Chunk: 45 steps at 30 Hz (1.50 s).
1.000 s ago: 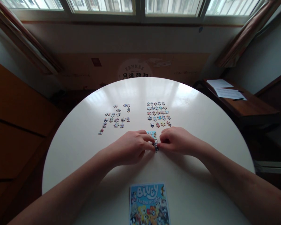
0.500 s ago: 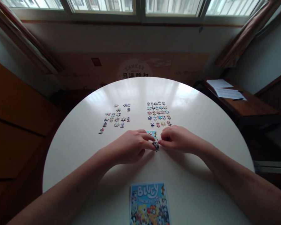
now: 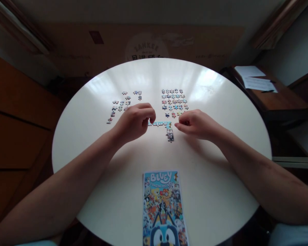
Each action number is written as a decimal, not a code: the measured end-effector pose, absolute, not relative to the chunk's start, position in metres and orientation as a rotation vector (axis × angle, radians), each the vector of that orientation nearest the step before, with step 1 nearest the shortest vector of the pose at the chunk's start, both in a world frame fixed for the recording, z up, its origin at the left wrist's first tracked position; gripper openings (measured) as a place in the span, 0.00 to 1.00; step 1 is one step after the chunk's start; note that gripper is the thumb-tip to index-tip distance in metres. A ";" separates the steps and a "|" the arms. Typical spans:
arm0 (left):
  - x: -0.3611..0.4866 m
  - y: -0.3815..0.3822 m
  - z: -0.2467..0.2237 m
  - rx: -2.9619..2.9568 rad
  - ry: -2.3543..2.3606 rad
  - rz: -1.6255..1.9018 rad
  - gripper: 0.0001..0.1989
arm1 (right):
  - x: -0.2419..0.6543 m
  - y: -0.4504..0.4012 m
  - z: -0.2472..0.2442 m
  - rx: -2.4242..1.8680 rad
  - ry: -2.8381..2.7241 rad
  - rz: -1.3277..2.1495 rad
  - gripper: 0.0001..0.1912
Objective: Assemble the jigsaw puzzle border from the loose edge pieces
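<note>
A partly joined jigsaw puzzle [image 3: 170,134] lies on the table between my hands, a bluish strip along its top and a short column running down its right side. My left hand [image 3: 136,119] hovers by the strip's left end, its fingers curled inward; anything inside them is hidden. Beside the upper right corner is my right hand [image 3: 193,123], fingers folded and thumb pointing at the joined pieces. Whatever it may pinch is too small to make out. Behind it, loose puzzle pieces [image 3: 172,101] stand in rows. More scattered pieces [image 3: 122,103] lie at the left, some covered by my left hand.
A Bluey picture sheet [image 3: 162,205] lies near the front edge of the round white table [image 3: 210,177]. On the right, a brown side table [image 3: 284,99] holds papers [image 3: 259,84] and pens. A wall stands behind the table.
My left hand has lifted off the joined pieces and moved left, uncovering the top strip and right column. My right hand stays beside them. The view has tilted down, showing more of the picture sheet.
</note>
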State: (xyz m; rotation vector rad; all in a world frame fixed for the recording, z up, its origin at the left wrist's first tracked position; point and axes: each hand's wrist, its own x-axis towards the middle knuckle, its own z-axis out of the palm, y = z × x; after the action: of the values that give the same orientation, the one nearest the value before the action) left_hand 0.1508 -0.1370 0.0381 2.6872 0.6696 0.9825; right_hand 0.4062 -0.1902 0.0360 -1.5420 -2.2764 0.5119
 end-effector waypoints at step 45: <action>0.144 -0.137 0.045 2.478 0.706 1.075 0.10 | 0.406 -0.188 0.034 -1.478 -2.267 0.514 0.20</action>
State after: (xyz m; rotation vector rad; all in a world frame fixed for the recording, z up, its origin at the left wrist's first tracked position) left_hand 0.1445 -0.1373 0.0446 2.4778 0.7060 1.0749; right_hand 0.4060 -0.1884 0.0336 -1.4782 -2.2673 0.5135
